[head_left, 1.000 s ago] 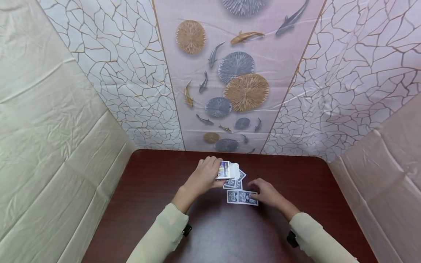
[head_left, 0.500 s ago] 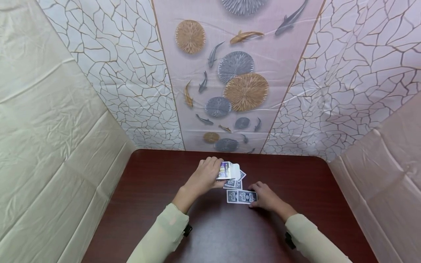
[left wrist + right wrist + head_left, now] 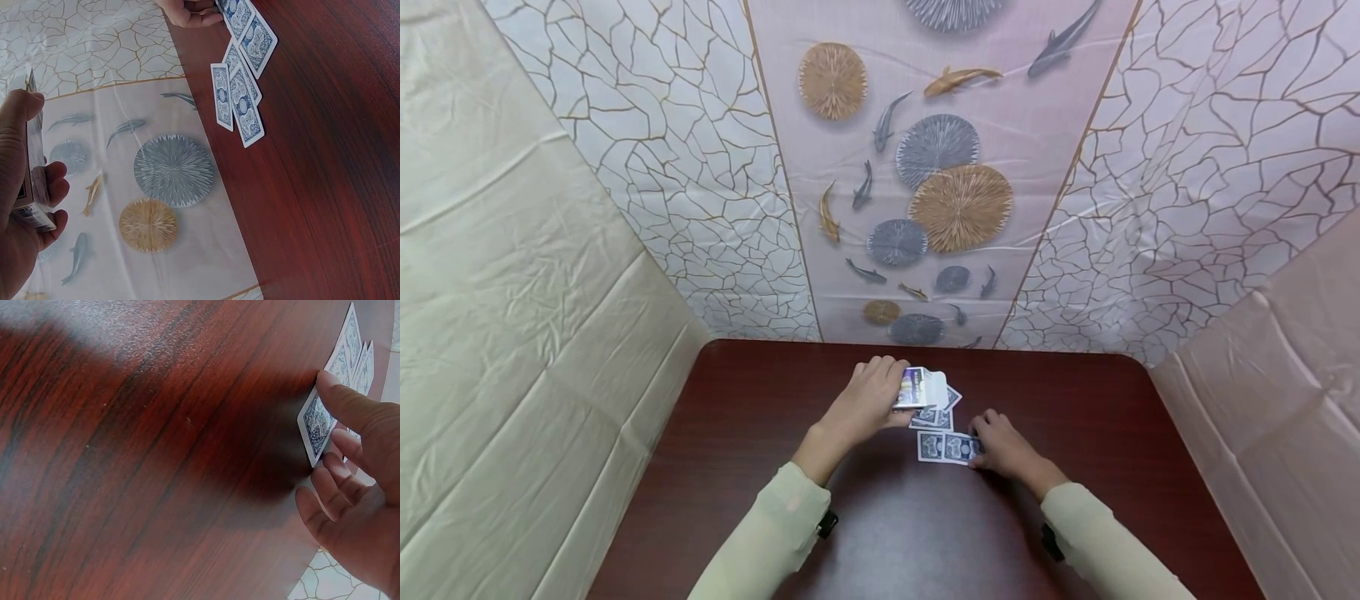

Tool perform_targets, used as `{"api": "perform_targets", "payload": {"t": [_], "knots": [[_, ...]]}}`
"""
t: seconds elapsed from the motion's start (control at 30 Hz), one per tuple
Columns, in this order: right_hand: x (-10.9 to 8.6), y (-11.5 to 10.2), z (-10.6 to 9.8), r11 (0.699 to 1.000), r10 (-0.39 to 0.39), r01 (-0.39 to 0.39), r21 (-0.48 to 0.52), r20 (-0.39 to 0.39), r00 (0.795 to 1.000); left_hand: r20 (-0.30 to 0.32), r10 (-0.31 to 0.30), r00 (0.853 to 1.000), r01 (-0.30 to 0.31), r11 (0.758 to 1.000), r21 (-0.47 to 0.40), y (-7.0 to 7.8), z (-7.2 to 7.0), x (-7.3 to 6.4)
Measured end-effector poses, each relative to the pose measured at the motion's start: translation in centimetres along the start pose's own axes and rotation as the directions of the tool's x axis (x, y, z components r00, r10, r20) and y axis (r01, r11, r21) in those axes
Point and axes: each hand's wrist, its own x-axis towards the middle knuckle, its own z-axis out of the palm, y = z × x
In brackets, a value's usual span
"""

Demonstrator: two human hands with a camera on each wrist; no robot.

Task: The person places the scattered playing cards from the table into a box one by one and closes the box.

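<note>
My left hand [image 3: 871, 395] holds a playing card box [image 3: 913, 388], its white flap standing open towards the right. The left wrist view has thumb and fingers around the card box [image 3: 35, 181]. Lower right of it, my right hand [image 3: 1006, 447] grips the right end of a face-down blue-backed playing card [image 3: 958, 447]. In the right wrist view the thumb lies on one long edge of that playing card [image 3: 319, 422], with fingers at the opposite edge. Its left end overlaps another playing card [image 3: 929, 447]. Several more playing cards [image 3: 247, 111] lie overlapping beneath the box's open end.
The dark red wooden table [image 3: 737, 500] meets a patterned cloth wall [image 3: 917, 275] along its far edge. Plain beige cloth hangs at the left side [image 3: 550, 358] and right side [image 3: 1232, 400]. Black straps with small devices sit under both sleeves.
My right hand has shifted from having its thumb on top of the card to gripping its right end, and the card has slid slightly left. The left hand stays in place.
</note>
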Motion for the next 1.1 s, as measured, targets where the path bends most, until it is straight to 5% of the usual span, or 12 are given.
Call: {"api": "perform_targets", "payload": {"t": [0.23, 0.47, 0.9, 1.1], "knots": [[-0.1, -0.1, -0.1, 0.998, 0.019, -0.019, 0.053, 0.001, 1.000, -0.002, -0.003, 1.000, 0.003, 1.000, -0.017, 0.1, 0.2, 0.0], [-0.1, 0.5, 0.3, 0.969, -0.048, 0.058, 0.242, -0.046, 0.998, -0.012, -0.004, 1.000, 0.004, 1.000, 0.009, 0.1, 0.2, -0.1], [-0.5, 1.8, -0.8, 0.855, -0.082, 0.094, 0.510, -0.046, 0.996, -0.015, -0.009, 1.000, 0.009, 1.000, 0.013, -0.1, 0.3, -0.1], [-0.7, 2.4, -1.8, 0.780, 0.003, -0.013, 0.625, 0.018, 1.000, -0.003, -0.012, 1.000, 0.012, 1.000, -0.011, -0.1, 0.4, -0.2]]}}
